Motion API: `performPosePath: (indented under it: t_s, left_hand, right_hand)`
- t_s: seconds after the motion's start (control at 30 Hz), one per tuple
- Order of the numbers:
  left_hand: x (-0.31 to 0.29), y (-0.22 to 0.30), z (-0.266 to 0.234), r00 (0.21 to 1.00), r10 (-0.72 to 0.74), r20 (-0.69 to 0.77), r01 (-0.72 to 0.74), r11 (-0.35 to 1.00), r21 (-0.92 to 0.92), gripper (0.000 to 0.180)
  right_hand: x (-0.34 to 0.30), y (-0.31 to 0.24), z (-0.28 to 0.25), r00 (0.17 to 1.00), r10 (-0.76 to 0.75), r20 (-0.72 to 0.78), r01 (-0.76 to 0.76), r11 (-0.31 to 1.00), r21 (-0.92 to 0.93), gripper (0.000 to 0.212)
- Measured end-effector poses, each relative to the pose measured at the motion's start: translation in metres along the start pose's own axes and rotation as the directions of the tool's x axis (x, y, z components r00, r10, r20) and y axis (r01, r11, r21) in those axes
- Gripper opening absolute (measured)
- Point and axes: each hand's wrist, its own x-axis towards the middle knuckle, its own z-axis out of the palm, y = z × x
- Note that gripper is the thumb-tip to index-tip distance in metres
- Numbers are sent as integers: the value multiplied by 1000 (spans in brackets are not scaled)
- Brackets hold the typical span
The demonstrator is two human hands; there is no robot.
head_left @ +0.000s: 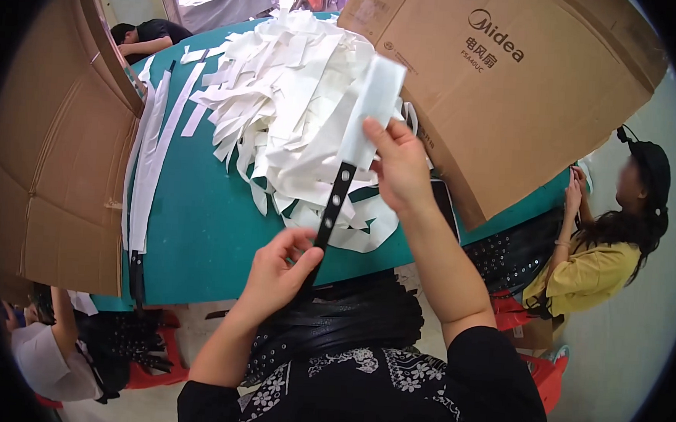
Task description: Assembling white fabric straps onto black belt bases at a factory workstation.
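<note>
My right hand point(401, 165) pinches a flat white strip point(380, 91) between thumb and fingers, above the table. From the strip's lower end runs a black strap point(334, 203) with a row of metal eyelets. Lower down, my left hand point(277, 273) has its thumb and fingers closed on this strap. Whether the strap continues inside the white strip is hidden. Behind both hands, a big tangled pile of white strips point(290, 94) covers the middle of the green table point(191, 234). Many black eyelet straps point(348, 318) lie over my lap.
A large cardboard box point(466, 103) leans at the right, and another cardboard sheet point(65, 158) stands at the left. Long white-covered straps point(153, 163) lie near the left edge. People sit at right in yellow point(594, 278), at lower left point(47, 356), and at far left point(160, 37).
</note>
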Motion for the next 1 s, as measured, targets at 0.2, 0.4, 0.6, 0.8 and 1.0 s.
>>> performPosePath:
  t_s: [0.2,0.4,0.6,0.8,1.0]
  left_hand:
    - [-21,-13,-4,992,-107,73,112,991,-78,27]
    - [-32,-56,20,971,-224,89,238,948,-212,30]
    - [-51,13,-41,904,-426,24,419,877,-233,29]
    - [-80,38,-71,854,-520,-4,506,833,-222,28]
    - [-88,22,-77,883,-467,42,460,846,-268,19]
  right_hand:
    - [-19,39,-15,988,152,31,-150,987,-64,19]
    - [-18,67,-8,981,185,-50,-179,978,104,18]
    - [-34,78,-5,906,400,137,-404,915,-3,22]
    - [-76,85,37,802,513,307,-527,849,-41,22]
    - [-118,102,65,638,616,463,-722,687,82,21]
